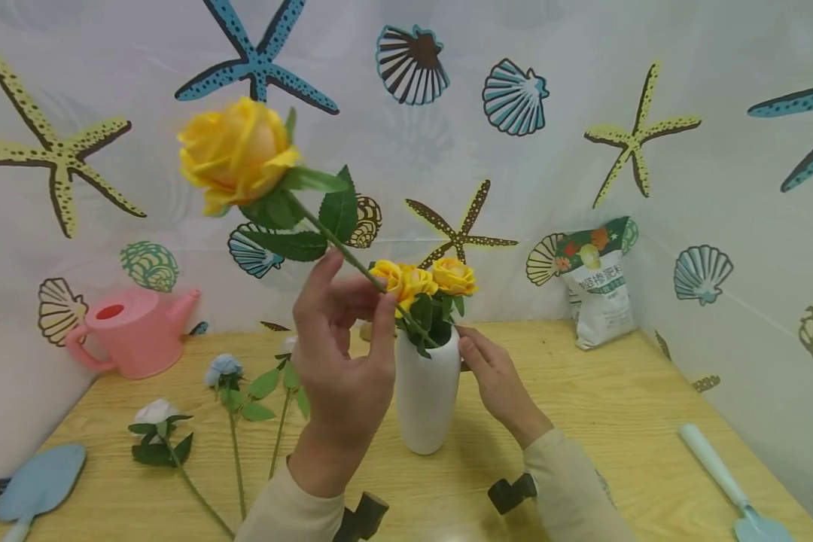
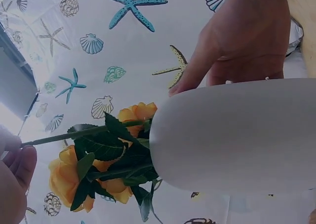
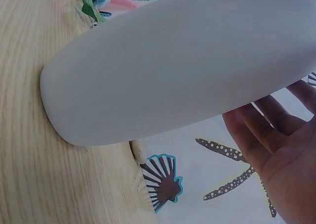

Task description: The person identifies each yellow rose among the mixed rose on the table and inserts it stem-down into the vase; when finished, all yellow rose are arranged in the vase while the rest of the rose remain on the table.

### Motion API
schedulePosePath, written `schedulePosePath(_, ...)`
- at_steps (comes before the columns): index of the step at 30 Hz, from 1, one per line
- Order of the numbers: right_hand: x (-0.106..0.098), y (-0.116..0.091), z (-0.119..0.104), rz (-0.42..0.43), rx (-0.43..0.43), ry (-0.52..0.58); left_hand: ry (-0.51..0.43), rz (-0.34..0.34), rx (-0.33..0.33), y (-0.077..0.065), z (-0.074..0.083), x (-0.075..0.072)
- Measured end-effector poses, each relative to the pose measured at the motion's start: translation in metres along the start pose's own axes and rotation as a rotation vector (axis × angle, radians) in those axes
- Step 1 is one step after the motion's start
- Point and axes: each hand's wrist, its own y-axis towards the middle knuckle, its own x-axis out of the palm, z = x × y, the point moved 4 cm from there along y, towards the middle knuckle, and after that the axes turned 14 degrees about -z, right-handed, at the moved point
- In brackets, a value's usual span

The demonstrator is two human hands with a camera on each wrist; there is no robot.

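Observation:
My left hand (image 1: 345, 361) pinches the stem of a yellow rose (image 1: 240, 154) between thumb and fingers. The bloom tilts up to the left, and the stem's lower end reaches the mouth of a tall white vase (image 1: 425, 399). Several other yellow roses (image 1: 454, 276) stand in the vase, their blooms above its rim. On the vase's right side, near the top, rests my right hand (image 1: 497, 376). Its fairly straight fingers (image 3: 252, 130) touch the wall in the right wrist view, while the thumb lies by the rim in the left wrist view. The vase stands upright on the table.
A white rose (image 1: 156, 414), a blue rose (image 1: 223, 370) and another stem lie on the table (image 1: 555, 391) at left. Behind them stands a pink watering can (image 1: 138, 331). A blue shovel (image 1: 41, 482), a pale trowel (image 1: 732, 482) and a printed bag (image 1: 601, 286) flank the workspace.

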Motion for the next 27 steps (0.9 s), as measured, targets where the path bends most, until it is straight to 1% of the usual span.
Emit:
schedulePosePath(2,0.0,0.0,0.0,-0.004,-0.003,0.003,0.078,-0.024,0.031,-0.003,-0.001,0.004)
schedulePosePath(5,0.001,0.001,0.0,-0.007,0.002,0.001,0.165,-0.059,0.054,-0.007,-0.001,0.01)
schedulePosePath(10,0.001,0.001,0.003,0.001,0.01,0.0,0.256,-0.117,0.059,-0.012,0.0,0.022)
schedulePosePath(12,0.001,0.002,0.004,0.011,-0.003,0.007,0.295,-0.15,0.069,-0.014,0.002,0.028)
schedulePosePath(14,0.0,0.001,0.004,0.023,-0.025,0.011,0.338,-0.179,0.101,-0.018,0.003,0.035)
schedulePosePath(17,0.0,0.002,0.003,0.019,-0.063,0.021,0.387,-0.219,0.142,-0.024,0.004,0.043)
schedulePosePath(19,0.0,0.002,0.003,0.017,-0.079,0.02,0.415,-0.251,0.151,-0.028,0.003,0.048)
schedulePosePath(21,0.0,0.002,0.003,0.016,-0.092,0.013,0.445,-0.29,0.14,-0.033,0.002,0.052)
schedulePosePath(23,0.0,0.001,0.003,0.022,-0.098,-0.005,0.477,-0.33,0.115,-0.036,0.0,0.057)
schedulePosePath(27,-0.002,0.0,0.003,0.028,-0.103,-0.024,0.531,-0.384,0.047,-0.042,-0.002,0.062)
